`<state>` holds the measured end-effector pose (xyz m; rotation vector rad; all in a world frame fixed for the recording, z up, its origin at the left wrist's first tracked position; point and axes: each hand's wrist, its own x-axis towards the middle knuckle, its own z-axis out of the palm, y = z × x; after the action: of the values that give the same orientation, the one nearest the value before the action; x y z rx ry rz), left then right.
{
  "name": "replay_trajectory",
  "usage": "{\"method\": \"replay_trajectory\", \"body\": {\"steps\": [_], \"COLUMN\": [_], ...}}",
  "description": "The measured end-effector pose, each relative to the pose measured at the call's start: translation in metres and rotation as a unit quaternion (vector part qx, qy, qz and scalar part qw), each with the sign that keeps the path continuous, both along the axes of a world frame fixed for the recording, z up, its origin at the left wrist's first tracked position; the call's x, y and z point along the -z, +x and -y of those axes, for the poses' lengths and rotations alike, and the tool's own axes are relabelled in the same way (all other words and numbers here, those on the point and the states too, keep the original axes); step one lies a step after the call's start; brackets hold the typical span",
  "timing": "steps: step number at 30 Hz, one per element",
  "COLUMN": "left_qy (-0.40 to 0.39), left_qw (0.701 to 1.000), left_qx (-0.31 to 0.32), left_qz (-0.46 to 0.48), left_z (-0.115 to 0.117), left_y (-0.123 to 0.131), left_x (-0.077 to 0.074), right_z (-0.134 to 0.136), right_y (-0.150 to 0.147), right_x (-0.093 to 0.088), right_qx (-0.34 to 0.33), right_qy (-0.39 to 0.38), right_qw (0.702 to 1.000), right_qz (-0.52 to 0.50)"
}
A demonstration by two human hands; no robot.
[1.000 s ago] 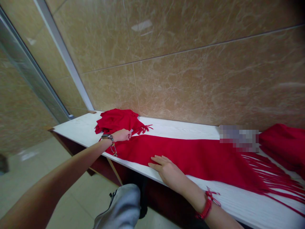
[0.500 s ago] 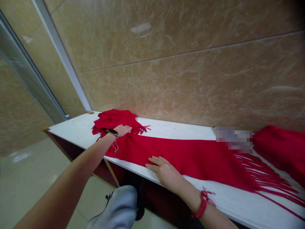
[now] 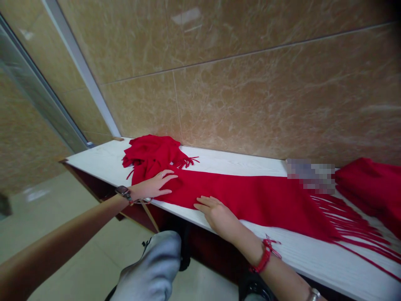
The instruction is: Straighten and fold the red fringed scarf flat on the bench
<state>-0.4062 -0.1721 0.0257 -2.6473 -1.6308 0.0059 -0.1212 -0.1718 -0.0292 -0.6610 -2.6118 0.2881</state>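
Note:
A long red scarf [image 3: 257,192] lies spread along the white bench top [image 3: 219,159], its fringe [image 3: 354,219] fanned out at the right end. Its left end is a crumpled heap [image 3: 153,150] with some tassels showing. My left hand [image 3: 155,184], wearing a watch, rests with fingers spread on the fabric just in front of that heap. Flat on the scarf's near edge, my right hand [image 3: 217,214] has its fingers stretched out to the left; a red braided bracelet circles that wrist. Neither hand grips the cloth.
More red cloth [image 3: 372,188] lies folded at the far right, beside a blurred-out item [image 3: 311,173] near the wall. A tan tiled wall [image 3: 250,96] rises behind the bench. Open dark shelving [image 3: 213,255] is under the top, with my knee [image 3: 153,259] close in front.
My left hand has drawn back from the crumpled heap toward the bench's near edge, its fingers now spread. My right hand stays in about the same place on the scarf.

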Motion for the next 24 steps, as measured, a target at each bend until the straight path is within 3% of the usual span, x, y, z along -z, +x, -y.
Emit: {"method": "replay_trajectory", "body": {"steps": [4, 9, 15, 24], "left_qy": [-0.041, -0.043, -0.051, -0.048], "left_qw": [0.997, 0.994, 0.988, 0.989], "left_qx": [0.049, 0.082, 0.085, 0.079], "left_qz": [-0.045, -0.056, -0.121, -0.114], "left_z": [0.008, 0.014, 0.015, 0.014], "left_y": [-0.015, -0.016, -0.016, -0.007], "left_x": [-0.013, -0.019, -0.023, -0.026], "right_z": [-0.001, -0.002, -0.001, 0.0], "right_y": [0.0, 0.0, 0.0, 0.001], "right_x": [0.004, 0.007, 0.002, 0.002], "right_qx": [0.002, 0.011, 0.012, 0.01], "right_qy": [0.006, 0.01, 0.008, -0.005], "right_qw": [1.0, 1.0, 1.0, 0.999], "right_qz": [-0.006, -0.021, -0.024, -0.035]}}
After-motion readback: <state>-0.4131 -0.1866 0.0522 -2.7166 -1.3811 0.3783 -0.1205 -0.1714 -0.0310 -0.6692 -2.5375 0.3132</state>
